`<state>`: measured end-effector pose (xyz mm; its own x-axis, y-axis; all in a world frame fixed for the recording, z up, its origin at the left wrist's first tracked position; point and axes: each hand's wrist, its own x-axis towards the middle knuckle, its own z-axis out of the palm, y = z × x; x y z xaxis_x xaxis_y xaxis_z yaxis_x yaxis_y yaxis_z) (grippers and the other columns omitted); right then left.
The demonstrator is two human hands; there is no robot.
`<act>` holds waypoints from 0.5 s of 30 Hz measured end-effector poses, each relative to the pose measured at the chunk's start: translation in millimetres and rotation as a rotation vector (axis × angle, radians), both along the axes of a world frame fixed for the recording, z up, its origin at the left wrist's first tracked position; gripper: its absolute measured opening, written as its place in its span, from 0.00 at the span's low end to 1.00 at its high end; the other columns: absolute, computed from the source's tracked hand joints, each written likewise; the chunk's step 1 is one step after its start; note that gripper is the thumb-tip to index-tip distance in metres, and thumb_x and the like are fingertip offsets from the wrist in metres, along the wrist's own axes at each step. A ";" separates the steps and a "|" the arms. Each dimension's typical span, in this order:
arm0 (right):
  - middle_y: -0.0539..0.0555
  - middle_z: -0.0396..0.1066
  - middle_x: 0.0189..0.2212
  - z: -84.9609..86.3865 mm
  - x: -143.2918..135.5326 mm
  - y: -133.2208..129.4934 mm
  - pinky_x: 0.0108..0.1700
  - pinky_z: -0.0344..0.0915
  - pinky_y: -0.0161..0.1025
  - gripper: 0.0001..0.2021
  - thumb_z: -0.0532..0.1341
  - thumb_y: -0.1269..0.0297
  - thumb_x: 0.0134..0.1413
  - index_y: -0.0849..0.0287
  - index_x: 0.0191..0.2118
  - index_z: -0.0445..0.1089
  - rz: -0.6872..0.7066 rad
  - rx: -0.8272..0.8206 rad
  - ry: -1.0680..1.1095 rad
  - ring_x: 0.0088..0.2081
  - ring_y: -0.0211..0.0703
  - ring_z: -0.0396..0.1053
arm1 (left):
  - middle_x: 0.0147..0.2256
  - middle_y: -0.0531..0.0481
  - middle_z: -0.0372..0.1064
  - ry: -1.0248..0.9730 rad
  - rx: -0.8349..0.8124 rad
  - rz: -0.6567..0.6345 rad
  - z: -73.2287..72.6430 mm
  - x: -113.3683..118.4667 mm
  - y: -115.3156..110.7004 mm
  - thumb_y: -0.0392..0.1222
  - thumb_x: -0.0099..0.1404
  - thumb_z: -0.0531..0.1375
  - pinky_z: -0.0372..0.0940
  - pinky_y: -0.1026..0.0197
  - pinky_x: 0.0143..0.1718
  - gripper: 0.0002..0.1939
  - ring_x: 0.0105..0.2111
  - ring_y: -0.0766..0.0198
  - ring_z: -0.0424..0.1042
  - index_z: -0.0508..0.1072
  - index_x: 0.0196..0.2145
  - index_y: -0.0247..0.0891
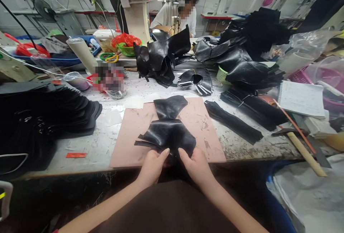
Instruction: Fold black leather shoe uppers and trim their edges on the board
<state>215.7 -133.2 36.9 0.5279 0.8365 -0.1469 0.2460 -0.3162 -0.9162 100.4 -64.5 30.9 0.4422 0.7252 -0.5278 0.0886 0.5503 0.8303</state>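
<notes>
A black leather piece point(169, 132) lies over the front part of a pinkish board point(209, 132), its near edge pinched between both hands. My left hand point(153, 165) is closed on that edge, thumb on top and fingers hidden beneath. On the other side, my right hand point(195, 163) grips the same edge with its thumb pressed down and its fingers curled under. The leather's far end narrows and widens again into a second black section point(170, 106); whether the two are joined I cannot tell. Narrow strips stick out at the piece's left side.
Stacked black pieces point(67, 111) fill the left. Right of the board lie black strips point(233, 122), a hammer point(306, 154) and a notebook point(301, 97). Stitched leather parts point(158, 54) stand behind, before a sewing machine point(134, 11) and a seated person point(188, 18). An orange-red strip point(76, 155) lies front left.
</notes>
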 end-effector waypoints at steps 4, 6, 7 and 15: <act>0.57 0.73 0.28 1.2 2.4 -0.5 0.37 0.66 0.41 0.12 0.57 0.60 0.47 0.63 0.34 0.71 -0.038 0.041 0.022 0.33 0.49 0.70 | 0.25 0.49 0.73 0.001 -0.035 -0.025 2.3 1.3 0.7 0.43 0.44 0.68 0.67 0.62 0.28 0.16 0.28 0.60 0.72 0.73 0.30 0.34; 0.56 0.74 0.29 2.6 5.2 -1.0 0.38 0.67 0.41 0.12 0.58 0.61 0.46 0.63 0.34 0.72 -0.022 0.058 0.065 0.34 0.48 0.70 | 0.26 0.49 0.74 0.009 -0.045 -0.013 1.6 1.6 1.1 0.43 0.44 0.68 0.67 0.62 0.28 0.15 0.28 0.60 0.72 0.73 0.30 0.34; 0.55 0.74 0.29 3.2 6.8 -1.3 0.37 0.67 0.40 0.12 0.58 0.61 0.45 0.63 0.35 0.72 -0.006 0.068 0.090 0.33 0.48 0.71 | 0.25 0.50 0.74 0.020 -0.045 -0.009 0.8 1.8 1.2 0.43 0.44 0.67 0.67 0.63 0.28 0.14 0.28 0.60 0.72 0.73 0.29 0.34; 0.53 0.73 0.26 0.5 10.4 -2.2 0.34 0.67 0.38 0.11 0.60 0.63 0.44 0.63 0.34 0.72 -0.029 0.056 0.126 0.32 0.46 0.70 | 0.26 0.49 0.74 0.059 0.021 -0.129 -3.7 4.1 0.4 0.47 0.50 0.64 0.68 0.63 0.27 0.12 0.28 0.59 0.73 0.74 0.26 0.34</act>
